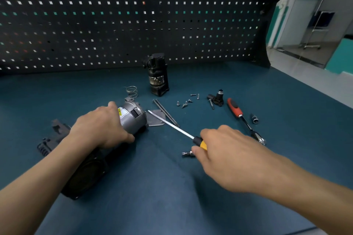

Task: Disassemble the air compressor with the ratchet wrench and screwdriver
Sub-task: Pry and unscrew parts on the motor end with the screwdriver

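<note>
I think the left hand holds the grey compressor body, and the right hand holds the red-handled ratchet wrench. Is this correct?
The head view shows the right hand holding the yellow-handled screwdriver; the ratchet wrench lies on the table. The left hand does hold the grey compressor body.

My left hand [101,126] and right hand [225,154] are bare, knuckles and fingers uncovered. Left forearm [38,173] and right forearm [305,187] are bare skin from wrist to frame edge.
</note>
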